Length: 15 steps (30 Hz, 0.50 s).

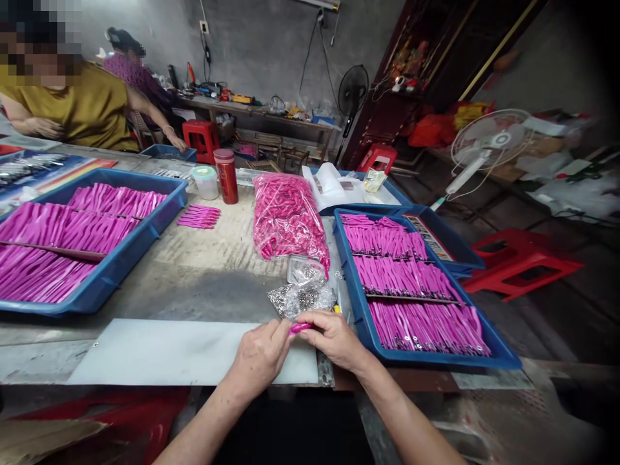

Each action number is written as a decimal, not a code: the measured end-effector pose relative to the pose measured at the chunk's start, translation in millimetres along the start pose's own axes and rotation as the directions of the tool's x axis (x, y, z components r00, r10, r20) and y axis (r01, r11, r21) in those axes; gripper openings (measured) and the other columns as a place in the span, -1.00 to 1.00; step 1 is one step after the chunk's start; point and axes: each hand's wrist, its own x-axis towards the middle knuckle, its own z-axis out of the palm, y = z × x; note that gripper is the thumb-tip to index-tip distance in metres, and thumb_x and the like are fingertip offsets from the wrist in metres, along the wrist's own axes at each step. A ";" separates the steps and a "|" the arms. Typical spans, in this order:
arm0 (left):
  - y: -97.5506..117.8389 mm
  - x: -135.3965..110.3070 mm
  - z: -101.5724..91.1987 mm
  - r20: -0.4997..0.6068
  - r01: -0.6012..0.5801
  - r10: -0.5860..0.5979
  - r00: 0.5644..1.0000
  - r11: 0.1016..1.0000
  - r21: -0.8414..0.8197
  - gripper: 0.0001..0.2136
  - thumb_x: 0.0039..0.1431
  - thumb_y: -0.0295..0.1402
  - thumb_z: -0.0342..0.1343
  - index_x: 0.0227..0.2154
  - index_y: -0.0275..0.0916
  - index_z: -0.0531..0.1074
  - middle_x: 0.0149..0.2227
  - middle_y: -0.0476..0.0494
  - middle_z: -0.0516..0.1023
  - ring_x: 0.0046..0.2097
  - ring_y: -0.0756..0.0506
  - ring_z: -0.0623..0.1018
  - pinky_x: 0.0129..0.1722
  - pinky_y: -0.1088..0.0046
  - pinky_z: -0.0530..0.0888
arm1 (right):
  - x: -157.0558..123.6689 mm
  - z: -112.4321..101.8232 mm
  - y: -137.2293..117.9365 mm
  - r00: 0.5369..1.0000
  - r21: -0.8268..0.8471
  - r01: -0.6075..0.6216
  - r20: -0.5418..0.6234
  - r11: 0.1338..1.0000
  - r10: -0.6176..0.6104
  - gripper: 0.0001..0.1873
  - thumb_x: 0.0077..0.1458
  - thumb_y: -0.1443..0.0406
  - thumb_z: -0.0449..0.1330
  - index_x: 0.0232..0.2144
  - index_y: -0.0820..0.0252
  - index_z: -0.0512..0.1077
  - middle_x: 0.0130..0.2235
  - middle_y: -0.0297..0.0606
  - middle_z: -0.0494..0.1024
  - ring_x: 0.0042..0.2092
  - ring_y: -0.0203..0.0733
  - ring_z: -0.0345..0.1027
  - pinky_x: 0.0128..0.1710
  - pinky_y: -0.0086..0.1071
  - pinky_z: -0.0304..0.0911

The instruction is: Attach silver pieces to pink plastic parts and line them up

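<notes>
Over the right part of the white board (194, 352), my left hand (261, 352) and my right hand (334, 336) meet at the fingertips. Both are closed on a small glossy pink plastic piece (300, 328), pinched between thumbs and fingers; its ends are partly hidden. Just beyond the hands lies a clear plastic bag of small metal parts (307, 294). Behind that stands a large clear bag full of pink plastic pieces (289, 216). To the right, a blue tray (356, 316) holds rows of slim pink pieces with dark ends.
A second blue tray (126, 274) of pink pieces is at left, near a small row of pink pieces (199, 217). A red-lidded bottle (226, 177) and a lidded tub (205, 183) stand behind. Two people sit at far left. A white fan (501, 139) and red stool (523, 258) are at right.
</notes>
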 end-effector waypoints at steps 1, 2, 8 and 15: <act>0.4 0.4 -1.1 -0.002 -0.003 0.003 1.000 1.000 0.002 -0.80 0.18 -0.38 -0.21 -0.35 -0.26 0.31 -0.56 -0.02 0.32 -0.55 0.03 0.36 -0.56 0.55 0.30 | -0.3 1.3 0.2 1.000 0.002 0.006 -0.006 1.000 -0.006 -0.84 0.01 0.26 0.11 -0.35 0.17 0.46 -0.36 -0.29 0.51 -0.31 -0.28 0.35 -0.27 -0.44 0.22; 0.7 0.8 -2.0 -0.002 -0.006 0.006 1.000 1.000 0.005 -0.80 0.18 -0.38 -0.22 -0.35 -0.26 0.31 -0.56 -0.01 0.32 -0.55 0.03 0.36 -0.57 0.55 0.29 | -0.8 2.7 0.8 1.000 0.006 0.010 -0.016 1.000 -0.010 -0.84 0.01 0.26 0.12 -0.35 0.17 0.46 -0.35 -0.29 0.51 -0.31 -0.27 0.36 -0.27 -0.44 0.23; 0.3 2.3 -3.7 0.011 -0.020 0.020 1.000 1.000 0.012 -0.81 0.18 -0.39 -0.20 -0.33 -0.27 0.32 -0.56 -0.02 0.32 -0.55 0.03 0.35 -0.57 0.55 0.28 | -2.9 5.6 2.9 0.999 0.024 0.014 -0.031 1.000 -0.013 -0.84 0.01 0.27 0.12 -0.34 0.17 0.46 -0.34 -0.28 0.52 -0.30 -0.28 0.37 -0.26 -0.44 0.25; -0.1 3.3 -5.2 0.001 -0.050 0.050 0.999 0.998 0.023 -0.81 0.17 -0.40 -0.20 -0.32 -0.28 0.32 -0.57 -0.01 0.30 -0.56 0.02 0.34 -0.58 0.54 0.28 | -1.7 3.2 2.1 1.000 0.048 0.021 -0.011 0.999 -0.020 -0.85 0.00 0.30 0.13 -0.36 0.18 0.46 -0.37 -0.29 0.52 -0.32 -0.29 0.37 -0.30 -0.46 0.24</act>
